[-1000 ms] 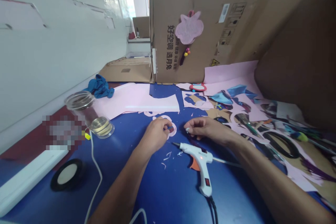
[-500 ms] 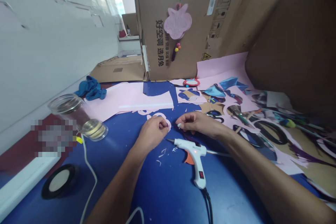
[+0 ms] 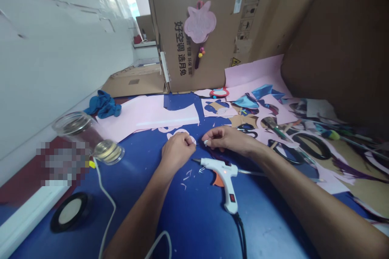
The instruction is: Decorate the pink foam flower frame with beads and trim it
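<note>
My left hand [image 3: 179,149] is closed, thumb against the fingers, over a pink paper cutout [image 3: 173,132] that shows only partly behind it. Whatever its fingertips pinch is hidden. A short gap to the right, my right hand [image 3: 225,139] is also closed in a pinch, with a small white bit at the thumb tip that is too small to name. Dark ribbon-like strands [image 3: 217,154] lie below the right hand. Just nearer to me, a white hot glue gun [image 3: 226,182] with an orange trigger rests on the blue table, its nozzle pointing left, below my left fingertips.
Pink sheets [image 3: 146,111], scissors [image 3: 247,129] and blue fabric [image 3: 247,101] lie beyond and right. At left stand a glass jar [image 3: 75,125] and a tape roll [image 3: 68,212]. A white cable [image 3: 106,198] crosses there. A cardboard box [image 3: 221,48] with a hanging pink flower shape [image 3: 199,24] rises behind.
The view has shifted slightly. Both hands keep nearly the same pinched pose, and the glue gun stays where it lay on the table.
</note>
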The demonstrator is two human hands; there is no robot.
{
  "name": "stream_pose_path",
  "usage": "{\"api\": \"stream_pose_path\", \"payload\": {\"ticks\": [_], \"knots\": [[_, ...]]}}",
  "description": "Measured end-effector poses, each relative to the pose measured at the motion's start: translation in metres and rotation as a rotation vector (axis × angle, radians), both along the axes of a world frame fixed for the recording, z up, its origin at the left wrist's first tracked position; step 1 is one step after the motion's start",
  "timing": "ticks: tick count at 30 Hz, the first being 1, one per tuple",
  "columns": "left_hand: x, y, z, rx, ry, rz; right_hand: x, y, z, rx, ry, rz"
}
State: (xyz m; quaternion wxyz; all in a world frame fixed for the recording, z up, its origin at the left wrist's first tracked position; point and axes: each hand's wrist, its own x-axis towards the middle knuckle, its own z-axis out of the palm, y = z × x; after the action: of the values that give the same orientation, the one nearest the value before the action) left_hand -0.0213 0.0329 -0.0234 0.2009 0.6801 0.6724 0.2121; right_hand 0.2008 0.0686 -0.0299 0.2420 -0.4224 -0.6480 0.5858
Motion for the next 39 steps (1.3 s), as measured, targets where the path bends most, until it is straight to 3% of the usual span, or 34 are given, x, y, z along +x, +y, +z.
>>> {"api": "stream_pose_path", "payload": {"ticks": [9, 28, 39], "knots": [[-0.008, 0.008, -0.006, -0.034, -0.124, -0.034, -0.004, -0.001, 0.006, -0.016, 0.021, -0.053], [-0.007, 0.006, 0.000, -0.036, -0.128, -0.035, -0.010, -0.004, 0.008, 0.079, -0.093, -0.077], [-0.007, 0.006, -0.001, -0.034, -0.139, -0.037, -0.009, -0.004, 0.009, 0.044, -0.066, -0.095]]}}
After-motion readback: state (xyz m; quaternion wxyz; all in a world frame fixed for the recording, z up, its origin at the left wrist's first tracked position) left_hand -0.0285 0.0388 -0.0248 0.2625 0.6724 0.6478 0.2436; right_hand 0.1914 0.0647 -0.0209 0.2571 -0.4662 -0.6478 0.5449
